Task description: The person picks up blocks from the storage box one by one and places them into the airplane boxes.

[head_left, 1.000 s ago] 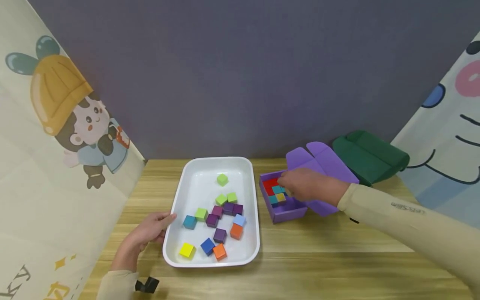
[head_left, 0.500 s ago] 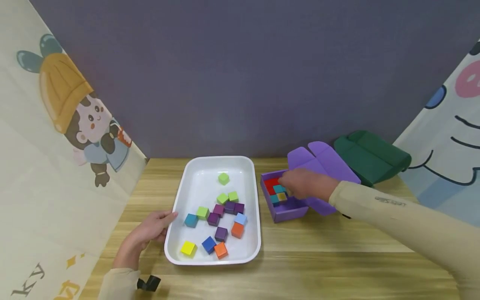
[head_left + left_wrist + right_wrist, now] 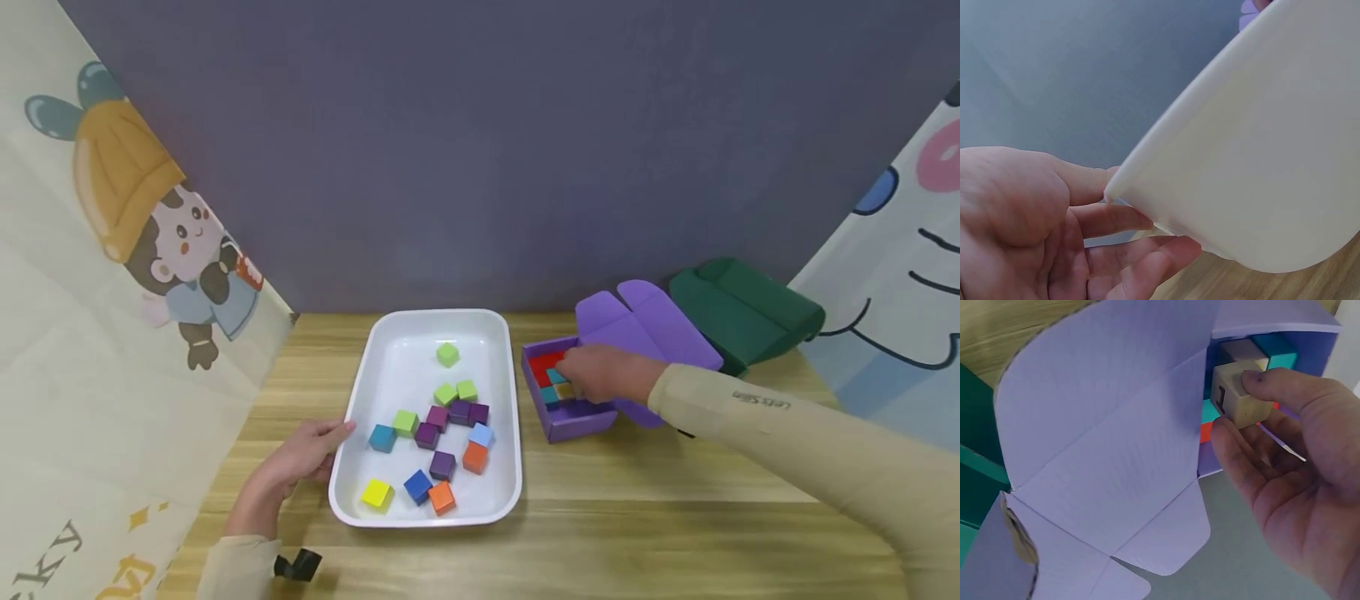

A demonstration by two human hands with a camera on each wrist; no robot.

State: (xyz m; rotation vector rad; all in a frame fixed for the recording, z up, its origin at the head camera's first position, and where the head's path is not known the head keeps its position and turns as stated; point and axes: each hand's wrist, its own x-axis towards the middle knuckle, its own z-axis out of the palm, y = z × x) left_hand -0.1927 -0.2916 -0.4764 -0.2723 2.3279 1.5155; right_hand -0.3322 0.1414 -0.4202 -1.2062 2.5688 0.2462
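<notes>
My right hand (image 3: 600, 372) reaches into the open purple cardboard box (image 3: 570, 429). In the right wrist view its thumb and fingers pinch a plain wooden cube (image 3: 1244, 397) with a dark mark on one side, over the cubes in the box. The hand hides this cube in the head view. In the box lie red cubes (image 3: 542, 369), teal cubes (image 3: 550, 395) and a yellowish-tan cube (image 3: 564, 390). My left hand (image 3: 303, 458) grips the left rim of the white tray (image 3: 341, 500), fingers under the edge in the left wrist view.
Cubes lie scattered in the tray: several lime green (image 3: 406, 423) and dark purple ones (image 3: 442, 466), plus yellow (image 3: 377, 496), orange (image 3: 442, 498), blue (image 3: 417, 487) and teal ones. The purple lid (image 3: 660, 325) is folded back. Behind it lies a dark green folded box (image 3: 746, 312).
My right hand has shifted slightly toward the near side of the box and now covers part of the yellowish-tan cube. My left hand stays on the tray rim.
</notes>
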